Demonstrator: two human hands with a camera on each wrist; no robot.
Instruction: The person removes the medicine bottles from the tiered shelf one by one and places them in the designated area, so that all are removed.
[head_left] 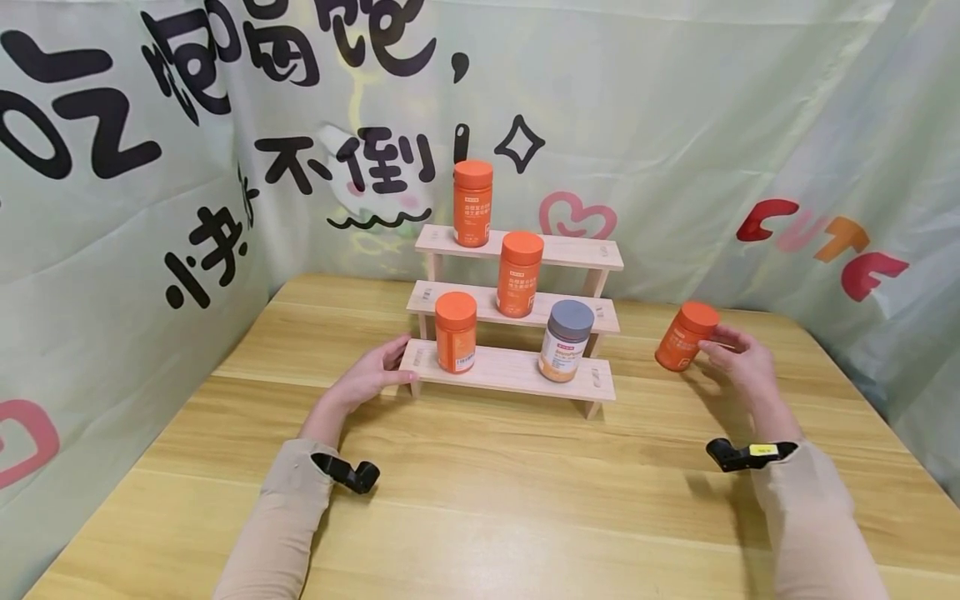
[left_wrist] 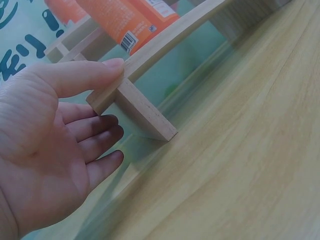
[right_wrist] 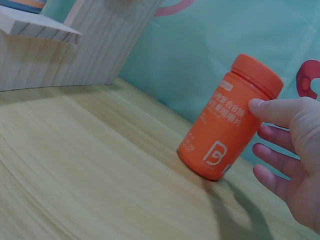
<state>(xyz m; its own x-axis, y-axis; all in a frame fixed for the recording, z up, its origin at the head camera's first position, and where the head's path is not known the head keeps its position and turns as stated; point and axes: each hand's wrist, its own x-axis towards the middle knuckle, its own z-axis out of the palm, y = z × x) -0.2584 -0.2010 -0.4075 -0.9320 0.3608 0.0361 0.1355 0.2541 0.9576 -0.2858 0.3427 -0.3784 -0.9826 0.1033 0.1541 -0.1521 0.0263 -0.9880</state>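
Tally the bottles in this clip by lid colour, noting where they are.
Orange lid, on the wooden stand: 3 bottles
Orange lid, held by the right hand: 1 bottle
Grey lid, on the stand's lowest shelf: 1 bottle
Total: 5

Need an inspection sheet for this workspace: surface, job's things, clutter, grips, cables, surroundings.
Surface: wood-grain table.
Job's things: three-step wooden shelf; top orange jar, middle orange jar and bottom orange jar, one per step; grey-lidded jar also on the bottom step; loose orange jar, tilted, right of the shelf.
Clutter: nothing seen.
Grips: left grip holds the bottom step's left end; right grip holds the loose orange jar; can't tell if that jar touches the table.
Cables: nothing seen.
Surroundings: printed cloth backdrop.
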